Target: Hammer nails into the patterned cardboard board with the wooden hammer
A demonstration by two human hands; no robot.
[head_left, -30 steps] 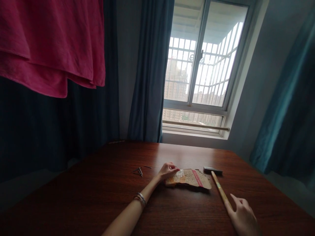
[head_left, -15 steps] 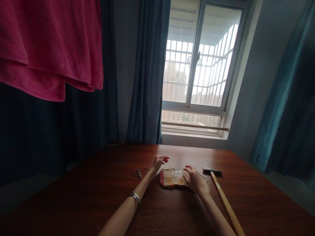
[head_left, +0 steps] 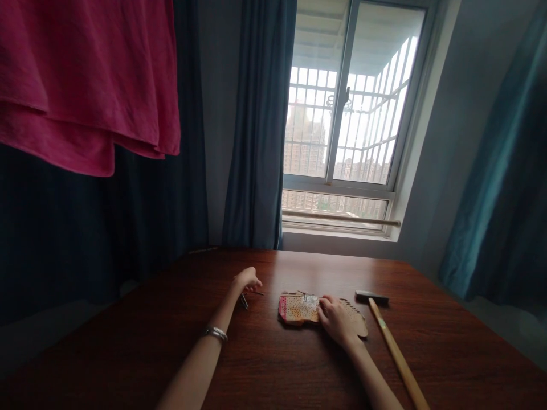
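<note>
A flat wooden board (head_left: 299, 309) with a dotted, pink-edged pattern lies on the dark wooden table (head_left: 171, 353). Thin nails stand upright near its far edge. My right hand (head_left: 337, 319) rests palm down on the board's right half, fingers flat. My left hand (head_left: 247, 281), with a bracelet on the wrist, has its fingers curled over a few loose nails (head_left: 244, 300) left of the board; whether it grips one is hidden. A hammer (head_left: 387, 337) with a long wooden handle lies to the right of the board, untouched.
A red cloth (head_left: 85, 80) hangs at upper left. Dark blue curtains (head_left: 256, 125) flank a barred window (head_left: 346, 114) behind the table's far edge. The table's right edge runs close to the hammer.
My left hand moved left from above the board to the loose nails. My right hand came off the hammer handle onto the board, which was turned around in between.
</note>
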